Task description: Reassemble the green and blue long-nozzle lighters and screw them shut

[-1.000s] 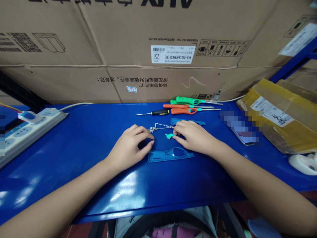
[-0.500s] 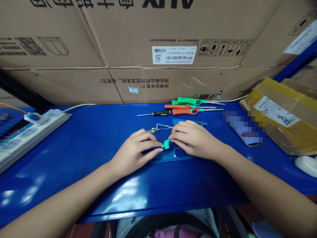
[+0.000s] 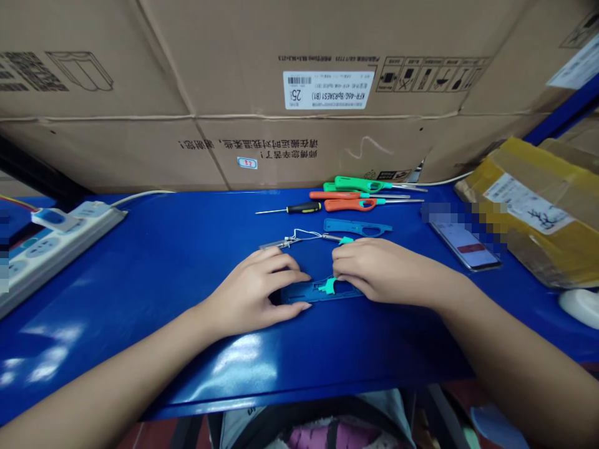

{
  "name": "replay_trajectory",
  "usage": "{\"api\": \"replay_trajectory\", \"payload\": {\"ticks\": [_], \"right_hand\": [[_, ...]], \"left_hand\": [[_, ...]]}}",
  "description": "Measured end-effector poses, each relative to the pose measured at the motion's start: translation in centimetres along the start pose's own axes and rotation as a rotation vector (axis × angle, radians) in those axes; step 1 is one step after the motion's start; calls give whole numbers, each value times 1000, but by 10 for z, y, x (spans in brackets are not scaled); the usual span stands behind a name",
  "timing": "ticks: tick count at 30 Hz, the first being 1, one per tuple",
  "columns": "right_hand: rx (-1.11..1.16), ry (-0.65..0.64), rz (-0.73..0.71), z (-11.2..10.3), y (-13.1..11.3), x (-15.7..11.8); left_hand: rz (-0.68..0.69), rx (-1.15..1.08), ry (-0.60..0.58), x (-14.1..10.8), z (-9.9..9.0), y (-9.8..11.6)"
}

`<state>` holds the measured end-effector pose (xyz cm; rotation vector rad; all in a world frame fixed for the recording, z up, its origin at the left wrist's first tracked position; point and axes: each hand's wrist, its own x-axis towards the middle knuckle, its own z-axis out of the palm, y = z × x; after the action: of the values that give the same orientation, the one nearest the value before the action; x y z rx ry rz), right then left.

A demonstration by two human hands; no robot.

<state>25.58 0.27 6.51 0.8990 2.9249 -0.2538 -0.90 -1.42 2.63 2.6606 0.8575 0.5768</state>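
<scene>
- Brown cardboard carton point(image 3: 159, 153) stands along the back of the blue table point(image 3: 140, 274); printing upside down to us, contents hidden.
- Near blue shell half point(image 3: 297, 293) lies flat on the table between the hands, hollow side up; we count this as the main container.
- In it: green trigger piece point(image 3: 330, 286), around the middle of the shell, close to the cutout. Full seating, we can't tell.
- Right hand point(image 3: 374, 268): fingertips pinched on the right end of the green trigger piece, knuckles bent over the shell's right end.
- Left hand point(image 3: 262, 287): thumb along the shell's near edge, fingers by its far edge, bracketing the left part. Whether they press on it, we can't tell.
- Second blue shell half point(image 3: 341, 226) lies behind the right hand, well apart from the first.
- Between the shells we see a metal part point(image 3: 276, 244) with white wires point(image 3: 304, 232) running to a slim rod point(image 3: 332, 237); a green tip point(image 3: 346, 240) sits at the rod's right end.
- Behind: screwdriver point(image 3: 303, 207), green lighters point(image 3: 358, 183), orange lighters point(image 3: 344, 205).
- Right side: phone point(image 3: 468, 243), then a yellow-taped box point(image 3: 505, 165), contents hidden from us.
- Left side: power strip point(image 3: 60, 243) with a white plug point(image 3: 56, 219) in it.
</scene>
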Motion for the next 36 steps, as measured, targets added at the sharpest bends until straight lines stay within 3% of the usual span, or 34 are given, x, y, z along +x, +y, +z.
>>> {"api": "replay_trajectory", "payload": {"ticks": [8, 17, 36], "right_hand": [[-94, 60, -8, 3, -3, -1], [-109, 27, -20, 6, -5, 2], [-140, 84, 61, 3, 1, 0]], "left_hand": [[20, -24, -41, -1, 5, -3], [14, -38, -52, 0, 5, -3], [10, 2, -11, 1, 4, -3]]}}
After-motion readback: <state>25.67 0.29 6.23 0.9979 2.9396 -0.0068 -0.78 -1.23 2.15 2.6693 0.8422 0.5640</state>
